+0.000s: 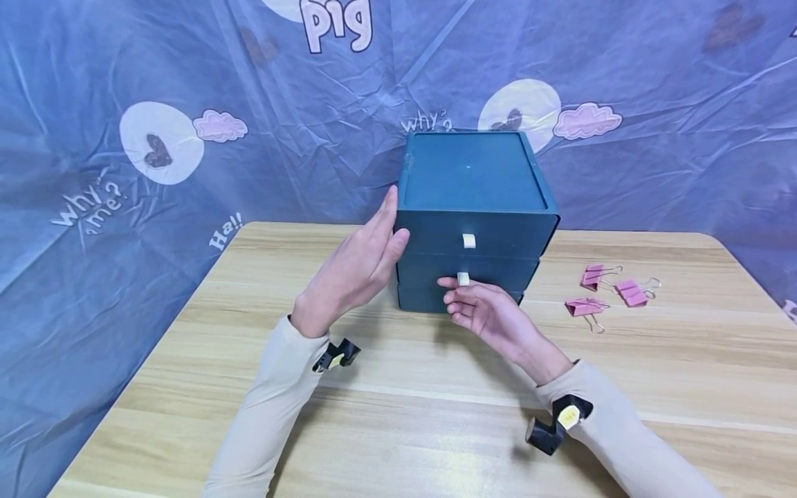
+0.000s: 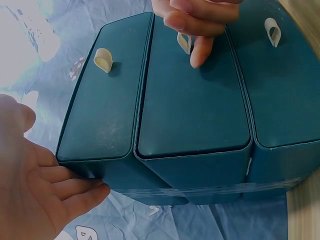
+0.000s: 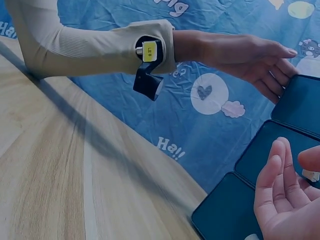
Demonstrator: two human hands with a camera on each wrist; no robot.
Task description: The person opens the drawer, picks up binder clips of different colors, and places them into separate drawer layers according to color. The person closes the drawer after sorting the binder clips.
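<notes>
A dark teal drawer box [image 1: 477, 173] with three stacked drawers stands on the table. My left hand [image 1: 358, 266] lies along its left side near the top, fingers straight. In the left wrist view those fingers [image 2: 75, 187] touch the side of the top drawer [image 2: 107, 100]. My right hand [image 1: 492, 318] is at the middle drawer [image 2: 195, 110], its fingers bent around the white loop pull tab [image 1: 463, 279]. One fingertip sticks out past the tab. The top drawer's tab [image 1: 469, 241] hangs free. All drawer fronts look closed.
Three pink binder clips [image 1: 632, 293] lie on the wooden table [image 1: 398, 429] to the right of the box. A blue printed cloth [image 1: 299, 138] hangs behind the table. Clear tape [image 2: 215, 190] runs across the box's side. A small camera [image 1: 557, 423] sits on each wrist.
</notes>
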